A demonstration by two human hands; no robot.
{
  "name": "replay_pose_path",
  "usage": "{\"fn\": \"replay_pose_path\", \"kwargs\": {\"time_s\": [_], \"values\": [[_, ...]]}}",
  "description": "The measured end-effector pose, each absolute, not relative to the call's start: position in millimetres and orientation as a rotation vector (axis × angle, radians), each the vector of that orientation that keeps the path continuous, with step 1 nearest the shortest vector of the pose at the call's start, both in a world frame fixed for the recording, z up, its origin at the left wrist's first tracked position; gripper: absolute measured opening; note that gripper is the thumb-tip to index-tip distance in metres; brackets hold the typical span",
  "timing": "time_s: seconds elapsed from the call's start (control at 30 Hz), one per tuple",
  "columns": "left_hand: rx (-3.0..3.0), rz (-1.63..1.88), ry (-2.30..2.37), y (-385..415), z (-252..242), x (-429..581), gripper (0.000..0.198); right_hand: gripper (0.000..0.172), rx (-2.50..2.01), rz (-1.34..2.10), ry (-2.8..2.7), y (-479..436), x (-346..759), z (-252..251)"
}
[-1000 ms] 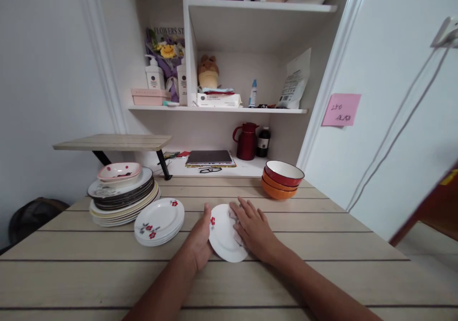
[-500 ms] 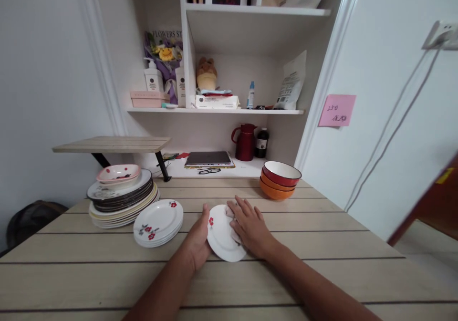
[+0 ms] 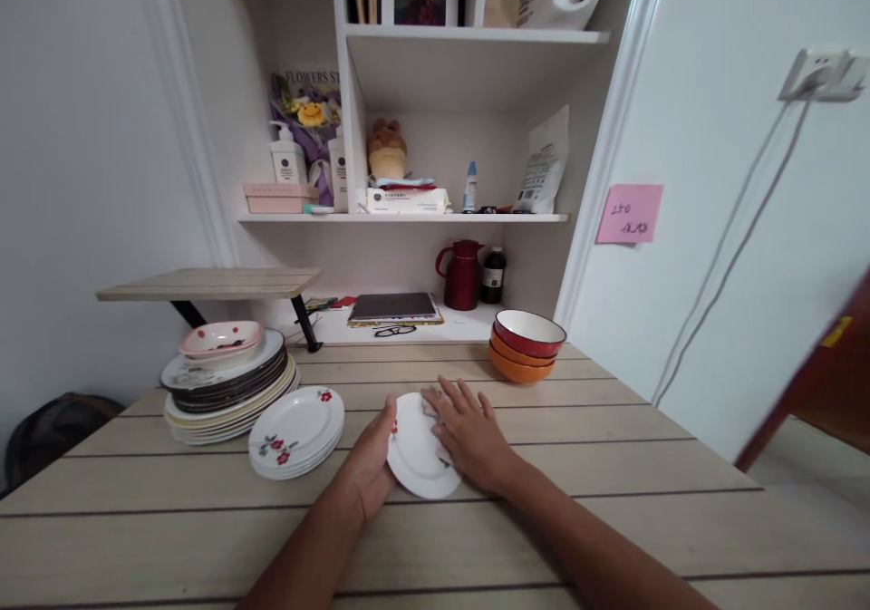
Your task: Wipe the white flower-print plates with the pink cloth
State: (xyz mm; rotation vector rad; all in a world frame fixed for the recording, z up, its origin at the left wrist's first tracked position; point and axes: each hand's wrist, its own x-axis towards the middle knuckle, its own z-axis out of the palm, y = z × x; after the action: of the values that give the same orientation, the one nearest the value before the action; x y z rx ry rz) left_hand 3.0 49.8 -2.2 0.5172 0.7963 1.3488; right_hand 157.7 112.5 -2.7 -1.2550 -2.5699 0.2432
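Holding a round, glossy plate [image 3: 416, 458], left hand [image 3: 371, 463] edgewise, right hand [image 3: 474, 435] flat.

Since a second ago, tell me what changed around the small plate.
The right hand slid slightly left across the small white plate. The left hand still grips its left rim. The plate stacks and bowls stayed put.

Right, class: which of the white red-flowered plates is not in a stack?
The single plate gripped at its edge by the left hand, with the right hand on it; the other flowered plates lie stacked to its left.
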Motion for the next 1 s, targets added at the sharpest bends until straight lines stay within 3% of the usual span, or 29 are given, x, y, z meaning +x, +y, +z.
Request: {"fn": "replay_pose_path", "kwargs": {"time_s": [0.2, 0.4, 0.5, 0.67, 1.0], "values": [[0.551, 1.491, 0.867, 46.6, -4.4, 4.3, 0.061, 0.053, -0.924, 0.654, -2.297, 118.9, 173.9, -5.9], [0.554, 1.457, 0.805, 42.3, -0.2, 3.5, 0.057, 0.043, -0.800, 1.530, -1.657, 105.0, 169.5, 10.4], [0.537, 1.415, 0.806, 40.8, 0.5, 2.8, 0.056, 0.045, -0.816, 1.784, -1.559, 101.3, 173.4, 15.2], [0.516, 1.407, 0.801, 41.5, 1.3, 3.8, 0.060, 0.045, -1.026, 1.859, -1.608, 104.2, 177.7, 12.4], [0.489, 1.380, 0.793, 48.7, -0.1, 1.6, 0.064, 0.035, -0.983, 1.861, -1.277, 104.4, 162.9, -0.3]]}}
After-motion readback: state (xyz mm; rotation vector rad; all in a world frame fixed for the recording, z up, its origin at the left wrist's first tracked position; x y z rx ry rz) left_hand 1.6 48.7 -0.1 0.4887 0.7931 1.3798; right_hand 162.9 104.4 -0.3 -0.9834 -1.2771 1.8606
